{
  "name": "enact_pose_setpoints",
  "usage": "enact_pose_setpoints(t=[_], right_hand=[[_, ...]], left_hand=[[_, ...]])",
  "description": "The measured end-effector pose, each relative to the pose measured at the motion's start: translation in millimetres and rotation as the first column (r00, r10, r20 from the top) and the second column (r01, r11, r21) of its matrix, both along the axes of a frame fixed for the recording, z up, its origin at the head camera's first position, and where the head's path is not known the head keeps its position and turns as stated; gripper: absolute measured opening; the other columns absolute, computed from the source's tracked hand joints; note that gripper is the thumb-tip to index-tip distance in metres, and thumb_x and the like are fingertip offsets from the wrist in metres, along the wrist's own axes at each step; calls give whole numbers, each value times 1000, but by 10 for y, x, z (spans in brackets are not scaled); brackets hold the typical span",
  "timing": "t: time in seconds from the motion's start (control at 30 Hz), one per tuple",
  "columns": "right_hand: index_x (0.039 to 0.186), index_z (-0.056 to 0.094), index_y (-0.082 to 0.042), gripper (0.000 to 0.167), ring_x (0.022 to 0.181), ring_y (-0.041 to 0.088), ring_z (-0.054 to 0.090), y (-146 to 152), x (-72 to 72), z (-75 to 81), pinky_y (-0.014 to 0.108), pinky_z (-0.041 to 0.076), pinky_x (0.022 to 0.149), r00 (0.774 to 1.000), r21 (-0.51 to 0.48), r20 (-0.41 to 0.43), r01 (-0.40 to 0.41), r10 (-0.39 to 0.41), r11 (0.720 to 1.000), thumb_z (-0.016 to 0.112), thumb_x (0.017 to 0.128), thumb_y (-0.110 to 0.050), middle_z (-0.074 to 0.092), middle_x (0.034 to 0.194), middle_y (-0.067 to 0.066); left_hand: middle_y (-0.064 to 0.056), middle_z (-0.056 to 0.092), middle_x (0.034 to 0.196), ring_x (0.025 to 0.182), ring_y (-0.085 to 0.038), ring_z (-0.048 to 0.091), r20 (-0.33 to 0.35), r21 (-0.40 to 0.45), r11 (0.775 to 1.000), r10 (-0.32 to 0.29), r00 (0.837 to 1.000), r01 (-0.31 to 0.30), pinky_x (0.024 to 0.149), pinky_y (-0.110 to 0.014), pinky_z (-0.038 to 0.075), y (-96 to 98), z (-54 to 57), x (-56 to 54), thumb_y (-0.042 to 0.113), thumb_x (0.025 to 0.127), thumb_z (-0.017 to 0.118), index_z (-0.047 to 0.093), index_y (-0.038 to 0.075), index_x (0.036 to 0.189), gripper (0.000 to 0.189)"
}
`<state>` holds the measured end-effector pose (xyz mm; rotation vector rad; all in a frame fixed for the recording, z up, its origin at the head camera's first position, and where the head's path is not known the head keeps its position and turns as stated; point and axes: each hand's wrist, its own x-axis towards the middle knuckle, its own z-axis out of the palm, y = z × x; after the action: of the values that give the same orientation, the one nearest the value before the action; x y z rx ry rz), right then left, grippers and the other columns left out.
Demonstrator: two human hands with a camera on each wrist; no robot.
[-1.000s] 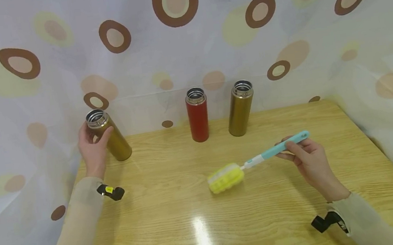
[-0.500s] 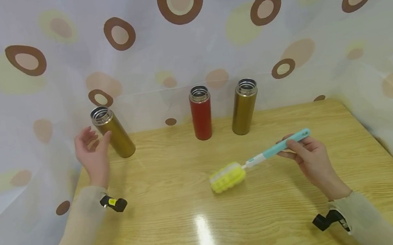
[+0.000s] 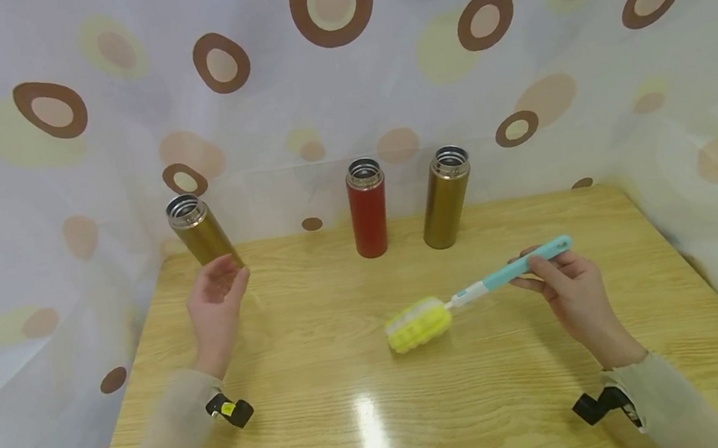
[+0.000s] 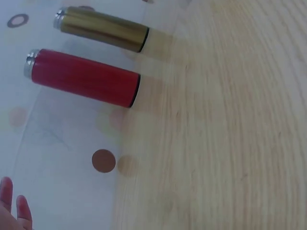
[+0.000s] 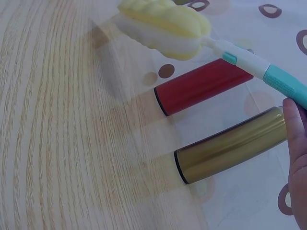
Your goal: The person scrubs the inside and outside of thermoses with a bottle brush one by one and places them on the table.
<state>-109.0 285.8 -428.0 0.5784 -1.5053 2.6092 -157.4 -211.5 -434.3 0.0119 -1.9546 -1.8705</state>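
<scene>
My right hand pinches the turquoise handle of a bottle brush between thumb and fingers. Its yellow and white sponge head points left, above the table. In the right wrist view the thumb lies against the handle. My left hand holds nothing, its fingers loosely bent, just in front of a gold thermos bottle at the back left. The hand hides that bottle's base. Further right stand a red thermos bottle and a second gold thermos bottle, all upright and without lids.
A wooden table carries everything. White cloth with brown and pale dots hangs behind it and along both sides. A black wrist camera sits on the left sleeve, another on the right.
The left hand has let go of the left gold thermos bottle and moved toward the person and slightly right. That bottle stays standing. The right hand keeps holding the bottle brush almost still.
</scene>
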Motion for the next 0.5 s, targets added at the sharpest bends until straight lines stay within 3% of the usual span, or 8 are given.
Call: enact_pose_setpoints(t=[0.13, 0.33, 0.5], right_hand=[[114, 68, 11, 30, 103, 25, 75, 4, 8, 9, 40, 57, 92, 1000, 23, -4, 21, -20, 1000, 39, 106, 13, 75, 111, 16], [113, 69, 10, 29, 103, 24, 75, 29, 26, 22, 40, 58, 91, 999, 35, -4, 36, -36, 999, 41, 106, 12, 75, 111, 15], [113, 70, 9, 31, 103, 24, 75, 48, 34, 9, 39, 58, 91, 999, 25, -9, 32, -32, 999, 40, 106, 13, 75, 111, 15]], left_hand=[[-21, 65, 122, 107, -12, 63, 5, -35, 995, -96, 995, 96, 92, -21, 53, 160, -78, 67, 5, 98, 72, 62, -6, 128, 34], [-23, 66, 127, 112, -13, 64, 53, -87, 974, -206, 977, 210, 96, -24, 54, 409, -152, 137, 6, 96, 75, 63, -2, 131, 37], [-17, 66, 132, 121, -21, 61, 76, -135, 949, -277, 958, 285, 105, -47, 52, 588, -198, 181, 9, 94, 77, 67, 3, 131, 38]])
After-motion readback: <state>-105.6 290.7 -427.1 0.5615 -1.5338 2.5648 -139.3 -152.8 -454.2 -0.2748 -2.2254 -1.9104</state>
